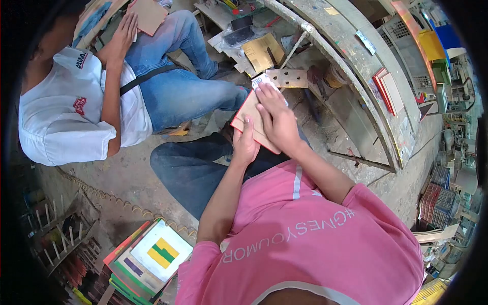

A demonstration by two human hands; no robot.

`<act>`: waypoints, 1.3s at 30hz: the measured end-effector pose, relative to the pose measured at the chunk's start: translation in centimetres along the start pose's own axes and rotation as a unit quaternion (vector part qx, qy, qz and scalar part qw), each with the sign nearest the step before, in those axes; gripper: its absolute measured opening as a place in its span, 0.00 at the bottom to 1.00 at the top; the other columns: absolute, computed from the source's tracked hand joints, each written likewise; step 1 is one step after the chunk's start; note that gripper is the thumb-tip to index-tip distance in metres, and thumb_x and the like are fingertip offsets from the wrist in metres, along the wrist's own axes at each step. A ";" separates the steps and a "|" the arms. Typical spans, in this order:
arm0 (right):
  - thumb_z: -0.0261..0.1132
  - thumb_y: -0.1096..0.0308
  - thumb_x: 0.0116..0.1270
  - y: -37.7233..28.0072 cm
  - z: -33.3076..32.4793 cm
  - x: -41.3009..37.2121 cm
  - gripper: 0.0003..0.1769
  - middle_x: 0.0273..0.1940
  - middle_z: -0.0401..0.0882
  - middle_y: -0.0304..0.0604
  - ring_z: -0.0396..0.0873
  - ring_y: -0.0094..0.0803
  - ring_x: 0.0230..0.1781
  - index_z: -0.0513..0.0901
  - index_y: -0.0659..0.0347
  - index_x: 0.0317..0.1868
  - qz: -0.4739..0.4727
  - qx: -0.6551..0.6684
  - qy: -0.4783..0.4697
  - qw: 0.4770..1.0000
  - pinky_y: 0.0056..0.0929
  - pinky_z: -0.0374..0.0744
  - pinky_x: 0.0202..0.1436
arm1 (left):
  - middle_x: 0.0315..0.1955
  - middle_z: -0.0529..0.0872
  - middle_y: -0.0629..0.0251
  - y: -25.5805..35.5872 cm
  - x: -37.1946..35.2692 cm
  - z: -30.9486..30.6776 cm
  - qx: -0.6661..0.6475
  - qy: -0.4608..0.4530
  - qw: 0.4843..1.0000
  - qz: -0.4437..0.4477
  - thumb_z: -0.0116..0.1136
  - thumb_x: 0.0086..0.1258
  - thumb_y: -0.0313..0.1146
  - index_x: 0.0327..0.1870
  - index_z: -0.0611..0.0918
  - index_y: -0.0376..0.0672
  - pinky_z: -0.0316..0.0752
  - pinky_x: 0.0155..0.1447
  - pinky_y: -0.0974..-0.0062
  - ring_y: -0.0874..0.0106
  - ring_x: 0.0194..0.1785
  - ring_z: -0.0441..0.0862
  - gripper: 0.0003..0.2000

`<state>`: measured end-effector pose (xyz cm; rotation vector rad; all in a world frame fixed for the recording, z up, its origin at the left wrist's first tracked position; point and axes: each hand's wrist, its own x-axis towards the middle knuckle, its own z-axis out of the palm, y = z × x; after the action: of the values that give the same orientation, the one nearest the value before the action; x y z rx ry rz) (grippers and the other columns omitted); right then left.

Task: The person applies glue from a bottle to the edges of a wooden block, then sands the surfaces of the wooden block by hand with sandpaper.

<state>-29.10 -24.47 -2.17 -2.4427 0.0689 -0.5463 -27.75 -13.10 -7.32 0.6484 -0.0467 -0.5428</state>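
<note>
Your pink shirt (315, 239) fills the foreground; beyond, the thin board (247, 113) rests on your lap (193, 170), left hand (245, 145) clamped on its edge, right hand (275, 119) flat, fingers together, pressing a paper sheet (262, 80): seemingly rubbing, which demands a steady hold

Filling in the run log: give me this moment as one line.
left hand grips board edge | right hand flat on board, fingertips on white sheet | co-worker's hand on another board

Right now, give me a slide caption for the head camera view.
Left hand grips a thin wooden board, right hand pressed flat on it, beside a seated co-worker.
</note>
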 end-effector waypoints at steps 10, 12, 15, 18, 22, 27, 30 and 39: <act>0.56 0.83 0.67 0.7 0.5 0.5 0.19 0.57 0.79 0.54 0.71 0.49 0.67 0.80 0.65 0.57 0.073 0.102 0.112 0.986 0.37 0.71 0.68 | 0.71 0.64 0.55 0.8 1.2 -0.2 -0.016 -0.033 0.999 -0.016 0.44 0.69 0.21 0.76 0.55 0.38 0.57 0.76 0.63 0.63 0.73 0.63 0.32; 0.55 0.84 0.66 0.0 0.1 0.3 0.21 0.57 0.79 0.55 0.71 0.50 0.66 0.79 0.65 0.59 0.029 0.081 0.084 0.993 0.40 0.70 0.69 | 0.73 0.61 0.55 1.2 1.2 0.5 0.002 -0.021 1.000 0.004 0.46 0.69 0.22 0.77 0.53 0.37 0.53 0.78 0.65 0.63 0.75 0.60 0.33; 0.55 0.82 0.68 -0.4 1.2 -0.4 0.21 0.61 0.76 0.57 0.68 0.49 0.69 0.77 0.66 0.61 0.015 0.092 0.047 0.995 0.41 0.66 0.71 | 0.76 0.55 0.59 0.4 0.9 -1.0 0.005 -0.045 0.999 -0.028 0.41 0.70 0.22 0.77 0.52 0.37 0.46 0.79 0.68 0.67 0.79 0.51 0.32; 0.53 0.78 0.70 -0.1 1.7 0.3 0.22 0.66 0.71 0.57 0.63 0.49 0.72 0.74 0.67 0.64 0.016 0.063 0.021 0.998 0.43 0.60 0.74 | 0.73 0.62 0.58 0.2 0.9 -1.6 0.050 -0.015 0.998 -0.041 0.43 0.76 0.26 0.75 0.57 0.35 0.52 0.77 0.69 0.68 0.75 0.59 0.27; 0.51 0.76 0.72 0.1 2.0 1.3 0.22 0.68 0.68 0.56 0.60 0.49 0.74 0.72 0.66 0.66 0.041 0.068 -0.009 0.997 0.43 0.55 0.77 | 0.68 0.69 0.59 -0.1 1.1 -1.5 0.072 0.006 0.997 -0.004 0.44 0.80 0.32 0.72 0.64 0.35 0.59 0.73 0.71 0.71 0.70 0.66 0.22; 0.51 0.76 0.71 -0.8 2.0 -0.5 0.23 0.68 0.68 0.54 0.61 0.48 0.73 0.72 0.65 0.66 0.040 0.070 -0.045 0.996 0.45 0.57 0.76 | 0.56 0.80 0.59 0.3 1.0 -1.9 0.212 0.081 0.972 0.055 0.45 0.80 0.33 0.62 0.74 0.31 0.71 0.62 0.73 0.73 0.59 0.77 0.17; 0.51 0.76 0.71 -0.6 1.8 -0.2 0.23 0.68 0.68 0.55 0.62 0.50 0.73 0.72 0.66 0.65 0.019 0.088 -0.030 0.995 0.46 0.57 0.76 | 0.52 0.83 0.56 -0.3 1.2 -2.2 0.237 0.114 0.963 0.066 0.46 0.79 0.32 0.59 0.76 0.29 0.73 0.59 0.73 0.71 0.56 0.79 0.16; 0.51 0.75 0.71 -1.0 1.4 -0.8 0.23 0.67 0.68 0.60 0.63 0.53 0.71 0.71 0.68 0.66 0.026 0.072 -0.013 0.997 0.47 0.57 0.75 | 0.55 0.80 0.57 0.5 0.4 -1.8 0.251 0.058 0.963 0.076 0.44 0.79 0.31 0.63 0.72 0.29 0.72 0.60 0.73 0.71 0.56 0.78 0.18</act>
<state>-29.39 -22.68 -2.89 -2.3003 0.0796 -0.4807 -26.84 -11.96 -8.52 1.1609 -0.1255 -0.3415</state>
